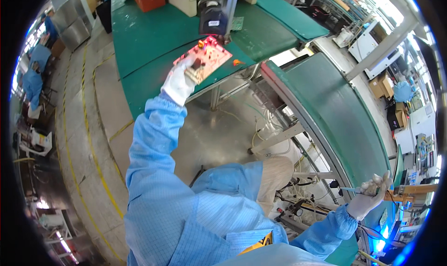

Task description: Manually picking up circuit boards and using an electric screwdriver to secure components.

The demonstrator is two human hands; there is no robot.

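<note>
Blue smock, left grip pinching circuit board, right grip pinching slim tool, orange bin, contents unseen

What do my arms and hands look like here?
Your left hand and right hand wear white gloves. Both sleeves are loose, light blue fabric, gathered at the cuffs; fine grid lines show on the left one.

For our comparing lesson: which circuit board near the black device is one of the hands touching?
The larger, reddish-lit board, with the left hand on its left side; the smaller green board lies farther off, untouched.
</note>
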